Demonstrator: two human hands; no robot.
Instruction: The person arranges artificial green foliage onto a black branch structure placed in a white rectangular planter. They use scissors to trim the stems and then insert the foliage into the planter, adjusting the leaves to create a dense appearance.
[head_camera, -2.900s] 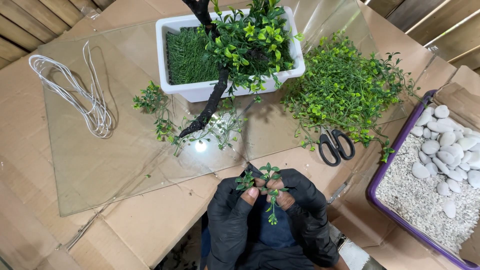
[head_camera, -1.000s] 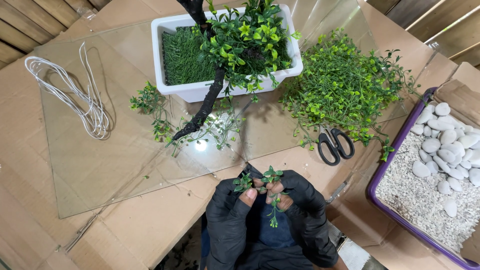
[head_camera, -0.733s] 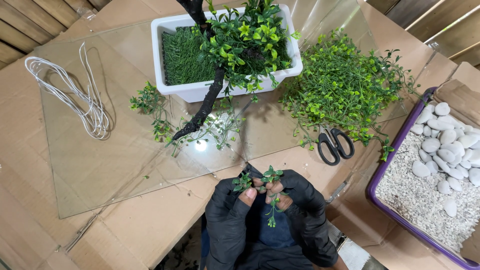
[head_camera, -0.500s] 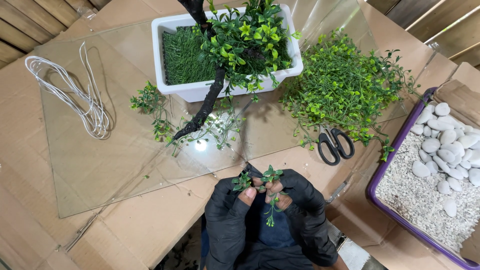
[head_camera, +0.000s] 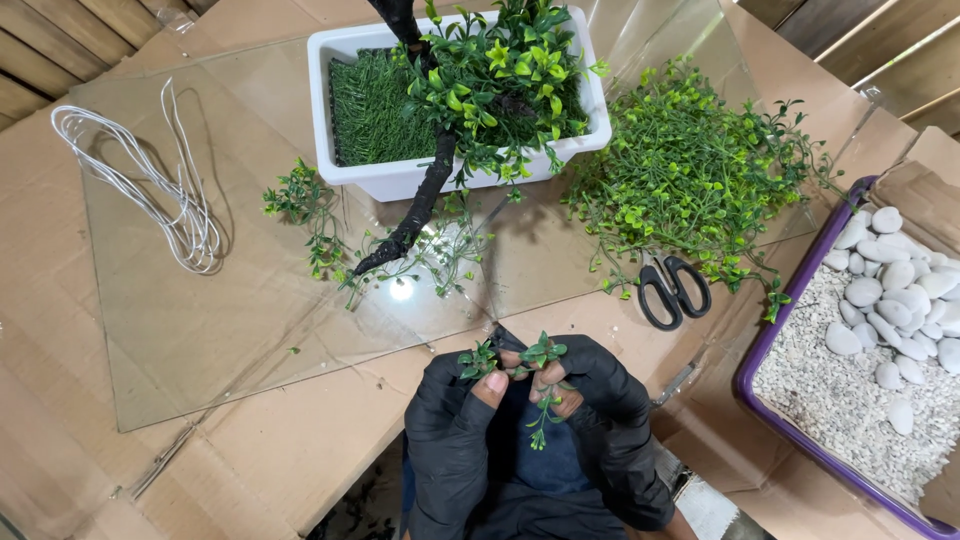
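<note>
Green sprig upright between hands.

A white planter holding fake grass and a small leafy tree is sitting well beyond the fingers, its dark trunk leaning out over a glass sheet. Far off to the left of the fingers, a coil of white wire is lying on the glass. A heap of green sprigs is spreading beyond the fingers to the right, with black scissors resting nearer. Farthest right, a purple tray is holding white pebbles and gravel. Cardboard is lying beneath everything.
</note>
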